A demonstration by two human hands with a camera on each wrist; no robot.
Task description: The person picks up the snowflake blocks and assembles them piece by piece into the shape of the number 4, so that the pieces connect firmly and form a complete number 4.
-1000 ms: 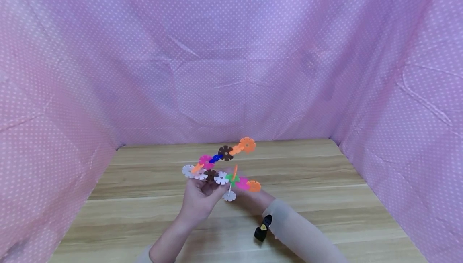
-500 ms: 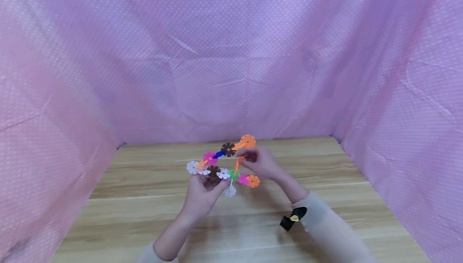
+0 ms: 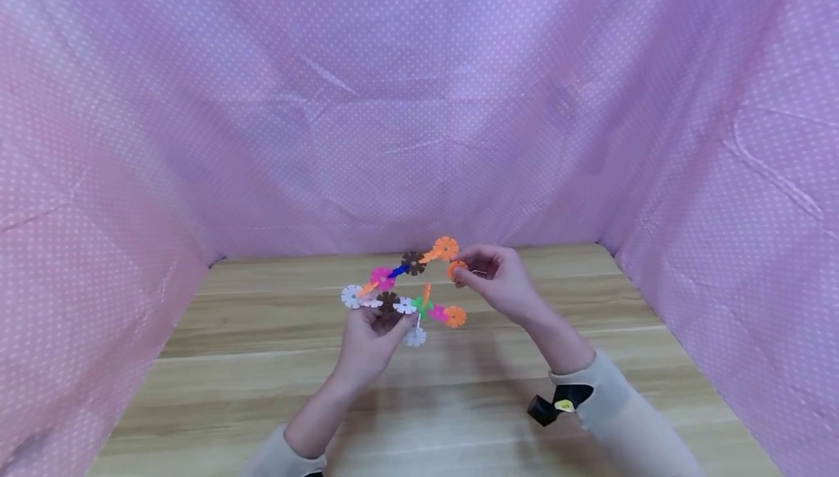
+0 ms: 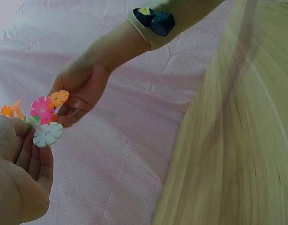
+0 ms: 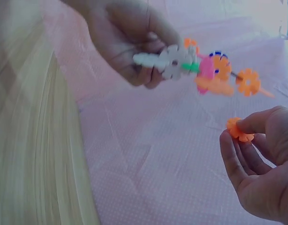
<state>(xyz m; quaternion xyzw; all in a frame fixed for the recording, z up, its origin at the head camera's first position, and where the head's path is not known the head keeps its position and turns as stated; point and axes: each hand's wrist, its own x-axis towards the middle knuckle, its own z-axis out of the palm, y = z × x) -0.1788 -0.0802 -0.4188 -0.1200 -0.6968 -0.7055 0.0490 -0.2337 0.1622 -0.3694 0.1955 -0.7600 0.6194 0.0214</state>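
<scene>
My left hand [image 3: 368,349] pinches a joined chain of plastic snowflake discs, gripping it near a white disc [image 3: 405,306] above the table. The chain bends back at a white disc [image 3: 352,296] on the left. Its upper branch runs through a pink disc [image 3: 383,279], a blue one and a brown disc [image 3: 413,263] to an orange end disc [image 3: 446,248]. On the lower branch, a green disc [image 3: 422,308] bears an upright orange disc [image 3: 427,293]. My right hand [image 3: 501,284] pinches a separate orange disc [image 5: 240,130] between thumb and fingers, apart from the chain in the right wrist view.
A wooden table [image 3: 262,368] lies under both hands. Pink dotted cloth [image 3: 419,135] hangs at its back and both sides. A black wrist camera [image 3: 550,405] sits on the right forearm.
My right hand came from behind the chain, reached the upright orange disc, then moved right and up holding an orange disc. My left hand and the chain have shifted only slightly.
</scene>
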